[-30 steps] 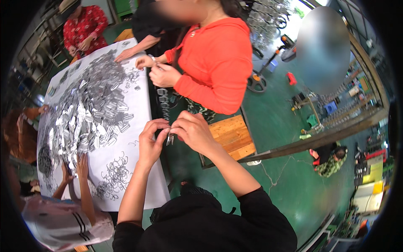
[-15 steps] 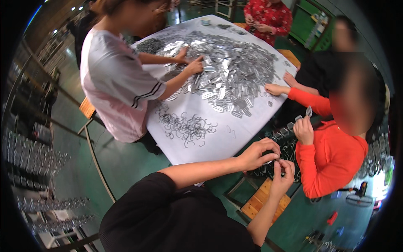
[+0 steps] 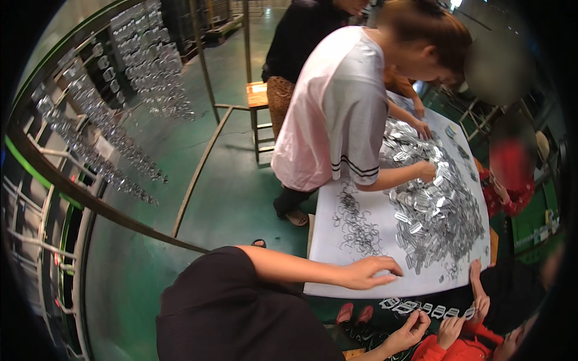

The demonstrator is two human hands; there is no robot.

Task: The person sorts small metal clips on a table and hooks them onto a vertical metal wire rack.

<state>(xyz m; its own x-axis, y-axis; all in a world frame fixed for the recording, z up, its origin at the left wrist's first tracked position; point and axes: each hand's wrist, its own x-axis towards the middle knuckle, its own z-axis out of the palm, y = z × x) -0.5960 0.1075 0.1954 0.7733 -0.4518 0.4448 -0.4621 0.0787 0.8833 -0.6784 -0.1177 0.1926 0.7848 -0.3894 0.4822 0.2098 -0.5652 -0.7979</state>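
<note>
My left hand (image 3: 370, 272) lies on the near edge of a white sheet (image 3: 337, 274), fingers spread and flat, holding nothing, with a few small metal clips by its fingertips. My right hand (image 3: 410, 329) is lower, fingers curled just under a row of metal clips (image 3: 421, 305) set along a dark strip; whether it grips one is hidden. A large pile of shiny metal clips (image 3: 439, 207) covers the sheet's middle. A smaller heap of thin wire rings (image 3: 355, 222) lies beyond my left hand.
A person in a pale t-shirt (image 3: 337, 114) leans over the sheet, one hand (image 3: 427, 171) in the pile. A person in orange (image 3: 457, 349) works the clip row beside me. A wooden stool (image 3: 259, 99), a metal rail (image 3: 198, 174) and racks of hanging metal parts (image 3: 114, 144) stand left.
The view has swung far to the left. My left hand has left the clip row and gone onto the white sheet; my right hand stays by the row.
</note>
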